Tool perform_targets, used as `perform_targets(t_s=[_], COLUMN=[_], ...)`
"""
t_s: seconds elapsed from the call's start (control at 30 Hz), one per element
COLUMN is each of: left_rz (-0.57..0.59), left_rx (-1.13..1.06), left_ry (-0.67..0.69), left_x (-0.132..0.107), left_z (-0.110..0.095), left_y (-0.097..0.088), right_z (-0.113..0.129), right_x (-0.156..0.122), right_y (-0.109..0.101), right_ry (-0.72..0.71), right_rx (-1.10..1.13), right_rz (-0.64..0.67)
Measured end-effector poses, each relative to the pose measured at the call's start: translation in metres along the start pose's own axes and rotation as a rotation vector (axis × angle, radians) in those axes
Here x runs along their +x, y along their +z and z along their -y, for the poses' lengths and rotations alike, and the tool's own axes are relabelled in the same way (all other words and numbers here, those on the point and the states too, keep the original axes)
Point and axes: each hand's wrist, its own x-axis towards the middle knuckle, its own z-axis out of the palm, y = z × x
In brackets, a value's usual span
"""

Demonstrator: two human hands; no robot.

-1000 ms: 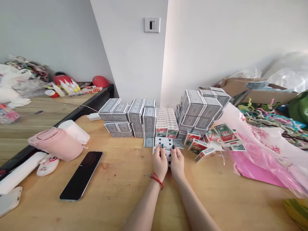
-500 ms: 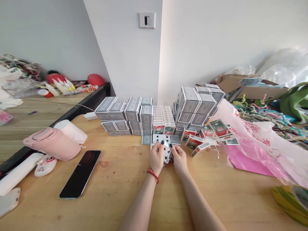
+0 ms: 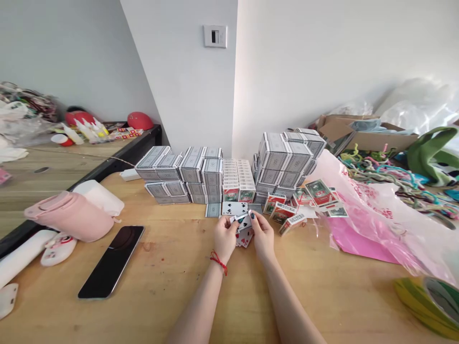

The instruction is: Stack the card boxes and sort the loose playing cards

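Observation:
Between my two hands is a playing card point(image 3: 245, 222) with black spades, its far edge bent up. My left hand point(image 3: 225, 237), with a red cord at the wrist, pinches the card's left side. My right hand point(image 3: 262, 234) pinches the right side, thumb on top. Under them show cards with red pips point(image 3: 244, 238). Just beyond lies a spade card point(image 3: 234, 209) face up, with a face-down card point(image 3: 213, 210) to its left. Past these stand boxed card decks point(image 3: 230, 196) in two rows, between stacks of blocks folded from grey-backed cards point(image 3: 194, 165).
More card-block stacks point(image 3: 283, 157) rise at the right, near loose card boxes point(image 3: 284, 211) and pink plastic sheeting point(image 3: 366, 215). A phone point(image 3: 112, 263) and pink pouch point(image 3: 70, 215) lie left. Yellow-green tape point(image 3: 412, 298) sits front right.
The card between my hands has gone from lying nearly flat to having its far edge folded up. Cards with red pips now show below it. The view has shifted slightly.

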Motion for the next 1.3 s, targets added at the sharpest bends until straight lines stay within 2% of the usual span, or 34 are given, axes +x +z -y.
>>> perform_targets(t_s=[0.1,0.17,0.27,0.4,0.5,0.63,0.83,1.1,1.3], left_rz=[0.101,0.125,0.099,0.059,0.055,0.055,-0.111,-0.226,-0.205], left_rx=[0.022,0.061,0.126,0.111,0.113,0.226,0.200,0.113,0.164], left_ry=[0.045,0.077,0.108,0.140,0.127,0.119,0.121,0.034,0.075], left_x=[0.000,0.000,-0.001,-0.006,-0.010,-0.010,-0.006,-0.004,-0.001], left_z=[-0.002,-0.003,-0.004,-0.005,-0.005,-0.004,-0.001,-0.004,-0.002], left_y=[-0.002,-0.002,-0.001,0.002,0.005,0.005,0.004,0.000,-0.003], right_z=[0.000,-0.002,-0.007,-0.014,-0.018,-0.017,-0.005,-0.005,-0.005], right_x=[0.001,0.002,0.003,0.006,0.008,0.007,0.003,-0.002,-0.009], right_y=[0.000,0.000,0.001,0.001,0.000,0.001,0.003,0.008,0.014], right_ry=[-0.021,-0.011,0.007,0.009,0.005,0.027,0.046,0.120,-0.019], right_rx=[-0.017,-0.017,0.016,-0.010,-0.037,0.021,0.073,-0.023,-0.054], right_rz=[-0.046,-0.045,-0.027,-0.073,-0.100,-0.111,0.075,0.143,0.175])
